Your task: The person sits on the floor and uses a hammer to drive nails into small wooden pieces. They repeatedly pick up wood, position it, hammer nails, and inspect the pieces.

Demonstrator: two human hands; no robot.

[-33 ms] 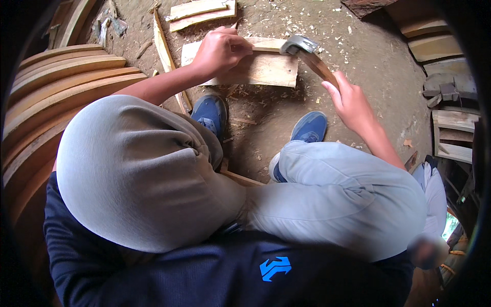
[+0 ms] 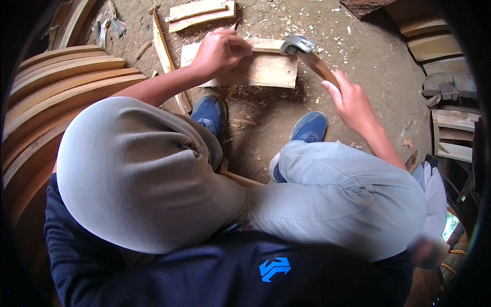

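Note:
A pale wooden board [image 2: 266, 70] lies flat on the dirt floor in front of my blue shoes [image 2: 209, 113]. My left hand [image 2: 220, 51] rests on the board's left part and holds it down, fingers curled and pinched together near its far edge. Whatever is between the fingertips is too small to make out. My right hand [image 2: 350, 102] grips the wooden handle of a hammer [image 2: 307, 51]. The hammer's metal head hangs just above the board's far right corner, close to my left fingertips. My knees in grey trousers [image 2: 348, 194] fill the lower middle.
Curved wooden planks [image 2: 61, 82] are stacked along the left. Short offcuts [image 2: 202, 10] and a thin strip [image 2: 163, 51] lie beyond the board. More planks and blocks [image 2: 450, 133] stand at the right edge. A person in light clothing [image 2: 432, 189] is at the lower right.

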